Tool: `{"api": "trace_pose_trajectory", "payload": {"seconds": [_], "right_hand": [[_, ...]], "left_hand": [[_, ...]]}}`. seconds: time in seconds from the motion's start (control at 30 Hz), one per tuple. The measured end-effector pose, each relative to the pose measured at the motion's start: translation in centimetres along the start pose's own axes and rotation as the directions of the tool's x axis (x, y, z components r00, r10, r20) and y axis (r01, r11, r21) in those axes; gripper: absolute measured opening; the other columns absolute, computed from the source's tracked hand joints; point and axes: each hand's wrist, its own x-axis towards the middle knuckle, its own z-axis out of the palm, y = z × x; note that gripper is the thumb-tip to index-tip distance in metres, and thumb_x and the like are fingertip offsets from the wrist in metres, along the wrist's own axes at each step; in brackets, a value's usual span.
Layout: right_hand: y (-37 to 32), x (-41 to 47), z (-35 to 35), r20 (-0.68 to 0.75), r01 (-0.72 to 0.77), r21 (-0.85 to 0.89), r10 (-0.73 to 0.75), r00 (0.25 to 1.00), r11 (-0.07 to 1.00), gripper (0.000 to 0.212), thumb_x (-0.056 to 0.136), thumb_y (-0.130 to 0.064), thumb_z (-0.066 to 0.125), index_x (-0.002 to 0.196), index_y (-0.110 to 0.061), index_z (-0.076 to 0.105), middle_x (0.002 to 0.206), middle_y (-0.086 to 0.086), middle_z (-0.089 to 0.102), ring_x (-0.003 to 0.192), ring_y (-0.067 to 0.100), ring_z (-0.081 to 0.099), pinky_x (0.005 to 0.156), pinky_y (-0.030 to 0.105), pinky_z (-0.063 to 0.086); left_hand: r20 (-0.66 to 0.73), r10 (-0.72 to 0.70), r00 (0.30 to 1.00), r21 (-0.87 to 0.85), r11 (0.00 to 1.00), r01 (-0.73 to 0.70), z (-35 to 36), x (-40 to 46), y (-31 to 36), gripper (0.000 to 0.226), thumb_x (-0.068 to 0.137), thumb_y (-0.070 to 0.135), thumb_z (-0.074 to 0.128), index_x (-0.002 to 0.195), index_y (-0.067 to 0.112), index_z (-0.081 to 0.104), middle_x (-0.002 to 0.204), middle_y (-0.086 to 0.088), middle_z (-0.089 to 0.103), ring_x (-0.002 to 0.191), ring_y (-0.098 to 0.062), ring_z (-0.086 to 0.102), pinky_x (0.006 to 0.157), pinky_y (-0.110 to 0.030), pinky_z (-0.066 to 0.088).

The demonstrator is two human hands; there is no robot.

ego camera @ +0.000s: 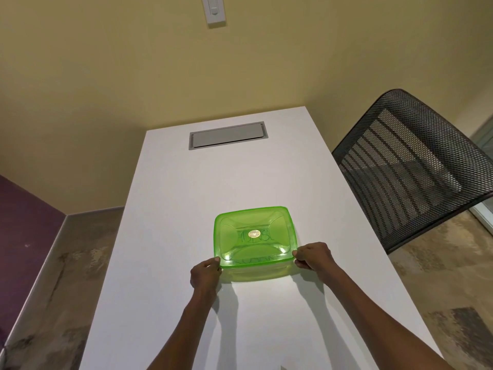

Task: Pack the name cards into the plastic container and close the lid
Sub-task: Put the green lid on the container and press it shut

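A green see-through plastic container (253, 271) stands on the white table (173, 209), its green lid (253, 236) lying flat on top with a small round sticker in the middle. Dark lettering shows faintly through the lid; no name cards can be made out clearly. My left hand (205, 275) pinches the near left corner of the lid and rim. At the near right corner my right hand (313, 256) grips the same way.
A grey cable hatch (226, 134) is set into the table's far end. A black mesh office chair (416, 166) stands to the right of the table. The floor lies beyond both long table edges.
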Motion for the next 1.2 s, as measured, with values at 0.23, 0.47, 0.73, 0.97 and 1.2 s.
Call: {"api": "trace_pose_trajectory", "payload": {"seconds": [0.23,0.47,0.73,0.97,1.2], "right_hand": [[-1.5,0.6,-1.3,0.127,-0.173,0.141,0.155,0.980,0.975,0.020,0.074,-0.008,0.079,0.072,0.000,0.061,0.064,0.014,0.055,0.053,0.021,0.054,0.076,0.040,0.054],[-4.7,4.1,-1.9,-0.095,0.080,-0.098,-0.089,0.991,0.992,0.051,0.068,-0.045,0.075,0.070,0.005,0.066,0.063,0.008,0.057,0.059,0.020,0.052,0.071,0.041,0.055],[-9.4,6.8,-0.4,-0.079,0.194,-0.231,-0.217,0.973,0.953,0.040,0.084,-0.033,0.069,0.083,0.007,0.069,0.092,0.024,0.070,0.087,0.037,0.064,0.076,0.037,0.050],[-9.2,9.5,0.8,-0.009,0.133,-0.206,-0.138,0.990,0.970,0.040,0.079,-0.038,0.072,0.073,0.001,0.071,0.061,0.011,0.062,0.058,0.022,0.056,0.075,0.043,0.056],[-9.4,11.1,1.5,-0.003,0.067,-0.249,-0.070,0.998,0.966,0.034,0.075,-0.027,0.073,0.079,0.006,0.068,0.075,0.017,0.068,0.074,0.031,0.065,0.077,0.044,0.056]], "left_hand": [[-0.085,0.258,0.962,0.302,0.927,-0.222,1.2,-1.5,1.5,0.020,0.089,0.026,0.063,0.098,0.008,0.065,0.096,-0.013,0.065,0.101,-0.036,0.056,0.089,-0.037,0.041],[0.208,0.634,0.745,0.435,0.623,-0.651,6.0,-3.3,3.1,0.069,0.092,0.040,0.056,0.144,0.002,0.033,0.149,-0.015,0.037,0.139,-0.028,0.033,0.116,-0.036,0.025],[0.521,0.543,0.659,0.587,0.332,-0.738,10.9,-2.2,4.1,0.086,0.091,0.052,0.051,0.152,0.009,0.008,0.161,-0.011,-0.002,0.148,-0.028,-0.005,0.119,-0.046,0.003],[0.571,0.457,0.682,0.655,0.248,-0.714,11.4,-0.7,2.9,0.100,0.080,0.076,0.027,0.152,0.009,0.008,0.160,-0.015,-0.010,0.147,-0.032,-0.012,0.116,-0.053,-0.002],[0.579,0.484,0.656,0.644,0.223,-0.732,11.8,-0.1,2.4,0.113,0.068,0.085,0.002,0.152,0.010,0.005,0.159,-0.014,-0.015,0.142,-0.026,-0.023,0.115,-0.050,-0.008]]}}
